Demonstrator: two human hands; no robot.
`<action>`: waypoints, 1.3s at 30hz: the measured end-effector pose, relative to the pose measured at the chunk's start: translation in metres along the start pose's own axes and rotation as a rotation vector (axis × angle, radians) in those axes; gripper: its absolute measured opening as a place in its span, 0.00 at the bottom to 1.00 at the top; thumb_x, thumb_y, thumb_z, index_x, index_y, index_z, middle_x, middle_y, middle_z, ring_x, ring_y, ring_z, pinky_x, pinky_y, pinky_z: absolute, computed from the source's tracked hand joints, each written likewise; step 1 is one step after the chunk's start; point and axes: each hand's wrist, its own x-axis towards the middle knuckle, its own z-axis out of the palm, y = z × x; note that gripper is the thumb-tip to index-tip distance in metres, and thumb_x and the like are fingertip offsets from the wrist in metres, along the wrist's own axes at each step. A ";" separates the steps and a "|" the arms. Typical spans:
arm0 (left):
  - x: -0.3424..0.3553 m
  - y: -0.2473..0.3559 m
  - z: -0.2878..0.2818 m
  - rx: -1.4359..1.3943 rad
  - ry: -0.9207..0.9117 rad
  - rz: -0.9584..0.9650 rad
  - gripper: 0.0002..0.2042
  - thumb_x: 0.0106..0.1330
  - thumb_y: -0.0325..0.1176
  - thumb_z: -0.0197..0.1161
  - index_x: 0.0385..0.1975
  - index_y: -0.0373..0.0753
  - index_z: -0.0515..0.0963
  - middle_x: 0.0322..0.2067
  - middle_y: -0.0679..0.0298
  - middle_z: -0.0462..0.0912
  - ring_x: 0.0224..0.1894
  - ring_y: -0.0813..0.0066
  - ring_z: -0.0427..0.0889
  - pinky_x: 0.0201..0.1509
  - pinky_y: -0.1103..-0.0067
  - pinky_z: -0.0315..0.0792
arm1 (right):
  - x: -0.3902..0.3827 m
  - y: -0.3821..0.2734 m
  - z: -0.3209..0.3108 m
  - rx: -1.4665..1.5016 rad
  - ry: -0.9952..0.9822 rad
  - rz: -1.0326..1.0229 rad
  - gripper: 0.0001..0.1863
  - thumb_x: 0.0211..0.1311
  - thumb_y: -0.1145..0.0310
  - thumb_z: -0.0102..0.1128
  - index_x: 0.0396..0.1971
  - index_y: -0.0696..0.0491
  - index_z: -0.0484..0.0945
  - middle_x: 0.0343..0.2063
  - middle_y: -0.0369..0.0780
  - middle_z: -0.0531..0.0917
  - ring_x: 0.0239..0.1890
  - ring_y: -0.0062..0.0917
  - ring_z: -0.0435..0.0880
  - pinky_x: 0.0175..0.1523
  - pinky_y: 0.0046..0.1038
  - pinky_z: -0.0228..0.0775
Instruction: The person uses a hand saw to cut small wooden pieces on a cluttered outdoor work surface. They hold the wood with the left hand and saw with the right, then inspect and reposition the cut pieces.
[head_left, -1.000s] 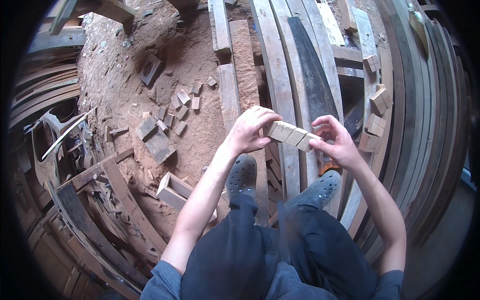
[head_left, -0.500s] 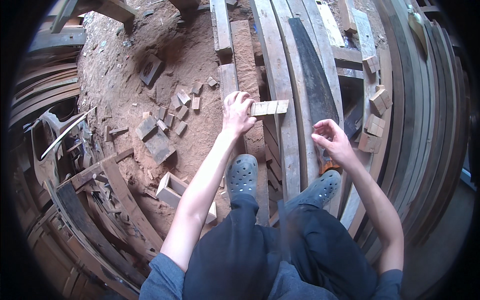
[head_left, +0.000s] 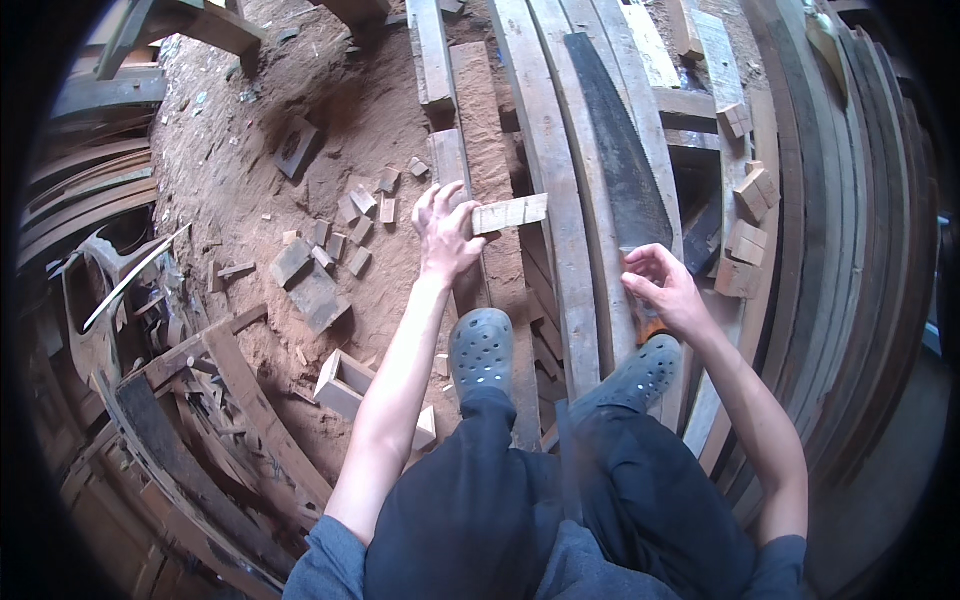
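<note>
My left hand [head_left: 445,232] is closed on one end of a short pale wooden piece [head_left: 512,214] with crosswise lines, held nearly level above the boards left of centre. My right hand [head_left: 655,285] is open and empty, its fingers loosely curled and thumb apart, just above the lower end of a dark hand saw [head_left: 618,135]. The saw lies lengthwise on long weathered boards [head_left: 545,130]; its orange handle [head_left: 653,326] is partly hidden beside my right foot.
Small wooden blocks [head_left: 350,240] and an open wooden box [head_left: 335,380] lie on the dirt at left. More cut blocks [head_left: 752,195] sit along boards at right. Stacked timber [head_left: 850,250] lines the right side; scrap wood [head_left: 230,400] piles at lower left.
My right hand has released the wooden piece and drawn slightly down. My left hand has carried the piece leftward and up in the picture, turning it closer to level.
</note>
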 end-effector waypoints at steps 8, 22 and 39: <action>-0.010 -0.002 0.000 0.037 -0.015 0.028 0.24 0.35 0.32 0.68 0.41 0.49 0.81 0.62 0.65 0.64 0.66 0.57 0.54 0.69 0.61 0.45 | -0.068 -0.098 -0.034 -0.299 0.145 -0.661 0.09 0.58 0.67 0.64 0.31 0.57 0.79 0.30 0.39 0.83 0.29 0.24 0.80 0.36 0.24 0.70; -0.013 0.000 0.007 0.056 -0.002 0.017 0.25 0.36 0.34 0.69 0.42 0.48 0.80 0.60 0.63 0.66 0.66 0.56 0.56 0.69 0.62 0.48 | -0.154 -0.203 -0.089 -0.617 -0.114 -1.306 0.17 0.68 0.53 0.50 0.32 0.52 0.75 0.30 0.40 0.82 0.29 0.23 0.76 0.38 0.29 0.67; -0.013 0.002 0.011 0.050 0.048 0.030 0.23 0.36 0.37 0.67 0.40 0.47 0.80 0.58 0.63 0.68 0.65 0.56 0.58 0.68 0.62 0.50 | -0.169 -0.195 -0.096 -0.629 -0.078 -1.355 0.16 0.67 0.54 0.50 0.32 0.52 0.74 0.29 0.39 0.80 0.29 0.23 0.75 0.38 0.28 0.67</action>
